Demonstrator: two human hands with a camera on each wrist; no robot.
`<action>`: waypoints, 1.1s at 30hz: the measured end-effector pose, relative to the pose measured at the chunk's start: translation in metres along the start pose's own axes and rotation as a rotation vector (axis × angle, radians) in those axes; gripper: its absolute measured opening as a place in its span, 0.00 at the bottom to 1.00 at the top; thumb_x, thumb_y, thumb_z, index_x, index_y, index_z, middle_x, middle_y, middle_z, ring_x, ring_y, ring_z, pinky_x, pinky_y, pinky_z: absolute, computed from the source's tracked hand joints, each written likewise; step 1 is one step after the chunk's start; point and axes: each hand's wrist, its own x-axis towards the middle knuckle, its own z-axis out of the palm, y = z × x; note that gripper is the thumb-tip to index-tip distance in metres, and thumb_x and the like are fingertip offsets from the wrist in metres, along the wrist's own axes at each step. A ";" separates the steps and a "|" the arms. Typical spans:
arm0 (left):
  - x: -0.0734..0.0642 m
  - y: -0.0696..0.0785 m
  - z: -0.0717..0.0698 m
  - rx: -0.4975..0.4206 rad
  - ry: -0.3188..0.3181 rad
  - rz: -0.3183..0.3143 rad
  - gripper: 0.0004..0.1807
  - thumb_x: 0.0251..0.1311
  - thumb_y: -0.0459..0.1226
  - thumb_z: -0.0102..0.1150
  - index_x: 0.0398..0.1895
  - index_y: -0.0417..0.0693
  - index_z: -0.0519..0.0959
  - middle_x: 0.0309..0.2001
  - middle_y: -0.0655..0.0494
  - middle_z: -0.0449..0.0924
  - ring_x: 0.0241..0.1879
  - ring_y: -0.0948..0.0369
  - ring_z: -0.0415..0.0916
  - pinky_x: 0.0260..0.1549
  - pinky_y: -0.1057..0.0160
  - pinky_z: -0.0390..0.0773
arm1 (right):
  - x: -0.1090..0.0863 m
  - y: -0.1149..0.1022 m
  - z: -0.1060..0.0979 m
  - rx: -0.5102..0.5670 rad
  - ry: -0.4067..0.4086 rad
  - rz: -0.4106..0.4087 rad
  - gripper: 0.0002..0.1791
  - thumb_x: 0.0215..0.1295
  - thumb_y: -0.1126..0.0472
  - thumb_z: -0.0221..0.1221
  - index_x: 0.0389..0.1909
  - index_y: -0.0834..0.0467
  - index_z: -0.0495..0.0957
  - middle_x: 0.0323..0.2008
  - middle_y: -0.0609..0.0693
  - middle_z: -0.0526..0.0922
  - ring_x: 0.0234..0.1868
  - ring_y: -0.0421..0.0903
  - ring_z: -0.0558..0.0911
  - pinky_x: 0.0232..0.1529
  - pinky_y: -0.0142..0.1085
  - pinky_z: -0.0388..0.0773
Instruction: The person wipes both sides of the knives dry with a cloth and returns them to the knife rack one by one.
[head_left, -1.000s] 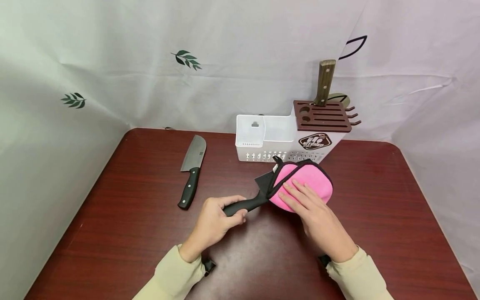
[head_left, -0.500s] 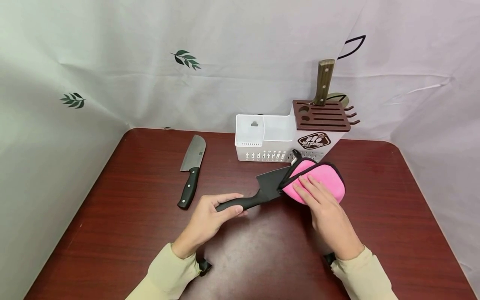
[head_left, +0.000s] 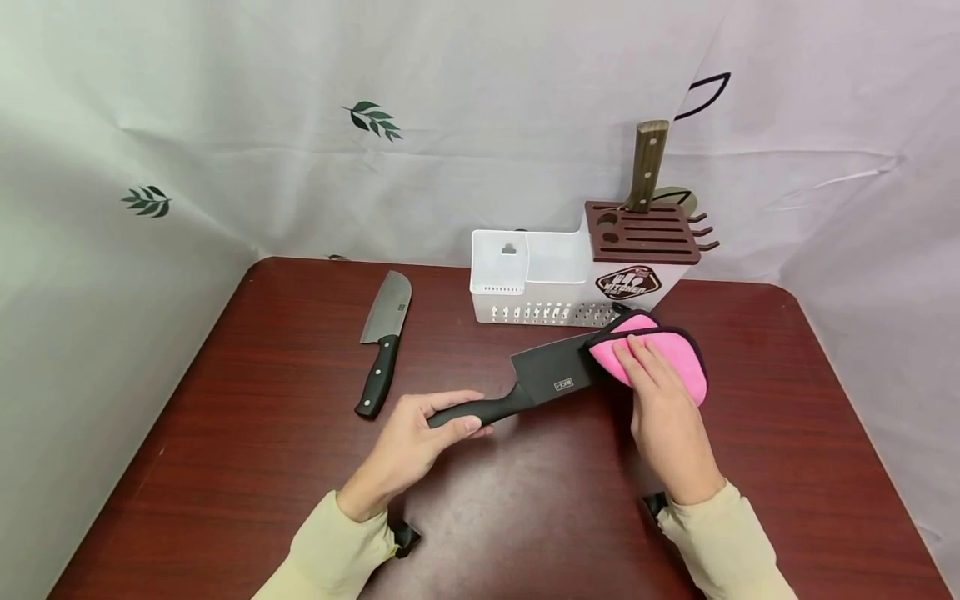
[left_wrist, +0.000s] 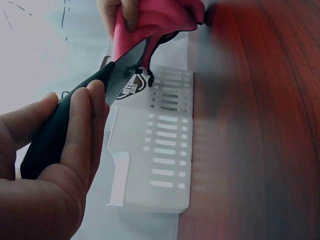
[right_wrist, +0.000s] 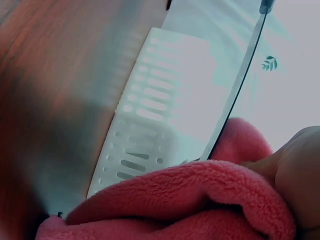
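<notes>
My left hand (head_left: 408, 437) grips the handle of a black cleaver (head_left: 555, 371), held above the table with its blade pointing right. A pink cloth with black edging (head_left: 678, 358) is folded over the far end of the blade. My right hand (head_left: 663, 425) holds this cloth, its fingers lying over the top. In the left wrist view, fingers curl round the dark handle (left_wrist: 55, 130) and the cloth (left_wrist: 155, 22) bunches about the blade tip. Thick fleecy folds of the cloth (right_wrist: 165, 205) fill the bottom of the right wrist view, with the blade edge-on.
A second knife (head_left: 386, 342), with silver blade and black handle, lies on the red-brown table (head_left: 247, 442) at left. Behind stands a white holder (head_left: 528, 287) with a brown slotted top; a wooden-handled knife (head_left: 647, 167) stands in it. A white curtain (head_left: 480, 100) backs the table.
My right hand and the cloth have slid right along the blade toward its tip, uncovering most of the blade. My left hand has shifted slightly left with the handle.
</notes>
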 end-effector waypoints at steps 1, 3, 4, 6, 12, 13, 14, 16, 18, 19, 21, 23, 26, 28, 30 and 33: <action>0.000 0.000 0.001 0.003 -0.002 0.001 0.21 0.65 0.31 0.64 0.59 0.28 0.77 0.40 0.39 0.87 0.45 0.40 0.84 0.48 0.65 0.80 | 0.000 0.000 0.000 -0.001 0.007 0.008 0.31 0.57 0.84 0.55 0.64 0.67 0.75 0.62 0.65 0.76 0.64 0.65 0.73 0.66 0.55 0.66; 0.000 0.000 0.002 0.005 -0.004 0.000 0.21 0.65 0.31 0.64 0.59 0.28 0.76 0.40 0.39 0.87 0.45 0.42 0.84 0.48 0.65 0.80 | 0.001 0.000 0.002 -0.002 0.024 0.023 0.30 0.57 0.84 0.55 0.63 0.68 0.75 0.62 0.66 0.76 0.63 0.65 0.74 0.65 0.55 0.66; 0.000 -0.001 0.002 0.006 -0.006 0.000 0.21 0.65 0.31 0.64 0.59 0.28 0.77 0.40 0.39 0.87 0.45 0.42 0.85 0.48 0.65 0.80 | 0.001 0.000 0.002 -0.005 0.030 0.030 0.30 0.57 0.84 0.55 0.63 0.68 0.75 0.62 0.66 0.76 0.63 0.66 0.74 0.65 0.55 0.67; 0.000 -0.001 0.004 0.017 -0.011 0.008 0.20 0.65 0.31 0.64 0.58 0.29 0.77 0.40 0.39 0.87 0.44 0.44 0.85 0.47 0.65 0.80 | 0.002 -0.001 0.003 -0.010 0.037 0.043 0.29 0.57 0.84 0.54 0.62 0.70 0.75 0.61 0.67 0.76 0.62 0.66 0.74 0.66 0.55 0.66; 0.002 0.000 0.009 0.038 -0.017 0.021 0.18 0.66 0.32 0.63 0.57 0.31 0.79 0.38 0.40 0.87 0.43 0.50 0.87 0.47 0.65 0.81 | 0.008 -0.009 0.004 -0.027 0.037 0.074 0.26 0.58 0.82 0.52 0.59 0.72 0.76 0.60 0.69 0.77 0.61 0.67 0.75 0.67 0.55 0.65; 0.003 0.000 0.010 0.038 -0.018 0.020 0.18 0.66 0.32 0.63 0.57 0.31 0.79 0.38 0.40 0.87 0.43 0.51 0.87 0.47 0.65 0.81 | 0.008 -0.011 0.004 -0.028 0.035 0.074 0.25 0.58 0.82 0.52 0.59 0.72 0.76 0.59 0.69 0.77 0.61 0.67 0.75 0.66 0.55 0.65; 0.003 0.001 0.010 0.039 -0.020 0.020 0.18 0.66 0.32 0.63 0.57 0.31 0.79 0.38 0.40 0.87 0.43 0.51 0.87 0.47 0.65 0.81 | 0.009 -0.012 0.005 -0.030 0.032 0.069 0.25 0.59 0.82 0.52 0.59 0.72 0.76 0.59 0.69 0.77 0.61 0.68 0.75 0.66 0.55 0.65; 0.005 0.001 0.012 0.039 -0.021 0.016 0.18 0.66 0.32 0.63 0.57 0.32 0.79 0.38 0.40 0.87 0.43 0.52 0.87 0.47 0.65 0.80 | 0.010 -0.014 0.005 -0.031 0.018 0.055 0.25 0.59 0.81 0.52 0.59 0.71 0.77 0.59 0.68 0.78 0.61 0.68 0.75 0.66 0.56 0.65; 0.006 0.001 0.013 0.041 -0.024 0.011 0.18 0.66 0.32 0.63 0.57 0.32 0.79 0.39 0.41 0.87 0.43 0.52 0.87 0.47 0.65 0.80 | 0.011 -0.016 0.005 -0.028 -0.006 0.034 0.26 0.58 0.82 0.52 0.59 0.71 0.77 0.60 0.68 0.77 0.61 0.68 0.75 0.66 0.57 0.65; 0.006 0.001 0.014 0.041 -0.025 0.012 0.19 0.66 0.32 0.63 0.57 0.32 0.79 0.39 0.41 0.87 0.43 0.52 0.87 0.48 0.65 0.80 | 0.012 -0.017 0.005 -0.030 -0.020 0.025 0.27 0.58 0.82 0.52 0.60 0.70 0.77 0.60 0.68 0.77 0.61 0.68 0.75 0.66 0.57 0.65; 0.007 0.002 0.015 0.045 -0.024 0.011 0.19 0.66 0.32 0.63 0.58 0.32 0.79 0.39 0.41 0.87 0.44 0.52 0.87 0.48 0.65 0.80 | 0.012 -0.020 0.005 -0.030 -0.046 0.014 0.28 0.57 0.82 0.52 0.60 0.69 0.77 0.61 0.67 0.77 0.62 0.67 0.74 0.66 0.57 0.65; 0.007 0.002 0.017 0.058 -0.019 0.011 0.19 0.66 0.32 0.63 0.58 0.32 0.79 0.39 0.41 0.87 0.43 0.51 0.87 0.48 0.66 0.80 | 0.012 -0.023 0.005 -0.028 -0.067 0.007 0.29 0.56 0.82 0.52 0.61 0.68 0.77 0.61 0.66 0.77 0.63 0.67 0.74 0.66 0.57 0.65; 0.008 0.003 0.019 0.069 -0.006 0.010 0.19 0.66 0.32 0.64 0.57 0.32 0.79 0.38 0.41 0.87 0.43 0.51 0.87 0.48 0.67 0.79 | 0.012 -0.030 0.007 -0.020 -0.089 -0.017 0.28 0.57 0.82 0.53 0.60 0.67 0.77 0.62 0.65 0.77 0.64 0.66 0.73 0.66 0.58 0.65; 0.009 0.003 0.020 0.074 0.001 0.006 0.19 0.65 0.32 0.64 0.57 0.32 0.79 0.38 0.42 0.88 0.43 0.51 0.87 0.47 0.67 0.79 | 0.011 -0.035 0.009 -0.013 -0.099 -0.053 0.28 0.57 0.82 0.54 0.60 0.67 0.78 0.62 0.64 0.77 0.64 0.65 0.74 0.66 0.58 0.65; 0.009 0.003 0.022 0.069 0.006 0.002 0.19 0.66 0.32 0.64 0.57 0.31 0.79 0.37 0.42 0.88 0.43 0.51 0.87 0.46 0.68 0.80 | 0.011 -0.039 0.012 -0.009 -0.103 -0.092 0.28 0.56 0.81 0.55 0.60 0.66 0.78 0.62 0.64 0.77 0.64 0.65 0.74 0.65 0.58 0.66; 0.010 0.004 0.023 0.064 0.010 0.000 0.18 0.66 0.32 0.64 0.57 0.32 0.79 0.37 0.42 0.88 0.43 0.51 0.87 0.44 0.68 0.80 | 0.011 -0.044 0.014 -0.001 -0.099 -0.138 0.29 0.56 0.81 0.56 0.61 0.65 0.78 0.62 0.63 0.78 0.64 0.64 0.74 0.65 0.58 0.66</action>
